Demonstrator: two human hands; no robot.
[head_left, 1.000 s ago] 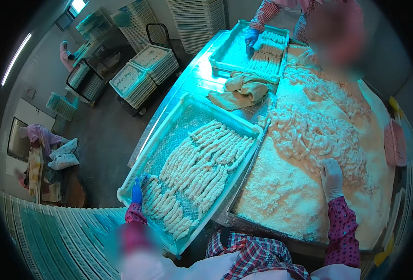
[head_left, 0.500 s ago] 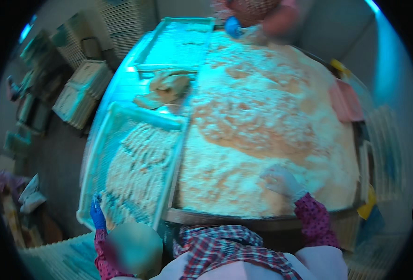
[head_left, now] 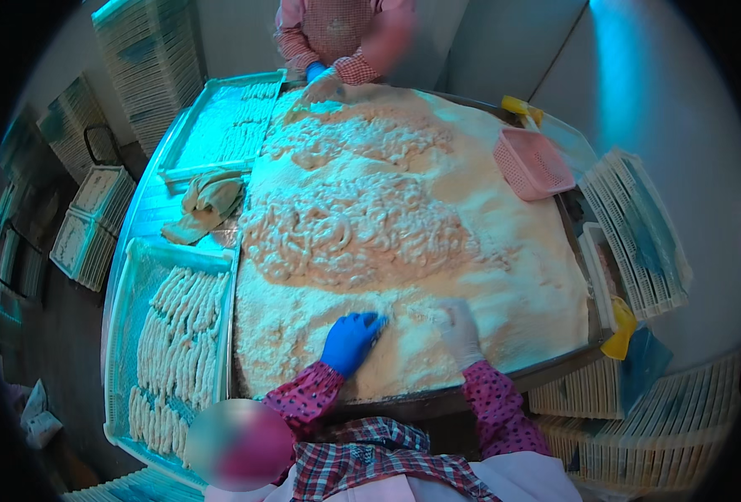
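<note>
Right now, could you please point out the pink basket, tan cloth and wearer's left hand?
Pink basket (head_left: pixel 535 164), head view: perforated plastic.
Tan cloth (head_left: pixel 211 198), head view: crumpled middle.
Wearer's left hand (head_left: pixel 349 343), head view: gloved back.

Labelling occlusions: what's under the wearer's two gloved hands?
Pale crumb-like powder shows around the left hand and right hand. The patches directly beneath are covered, so whether anything else lies there can't be seen.

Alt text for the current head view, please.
Blue-gloved left hand and white-gloved right hand at the near side of a bed of pale crumbs, with a heap of pale strips beyond. A tray holding rows of strips sits left; a co-worker is opposite.
</note>
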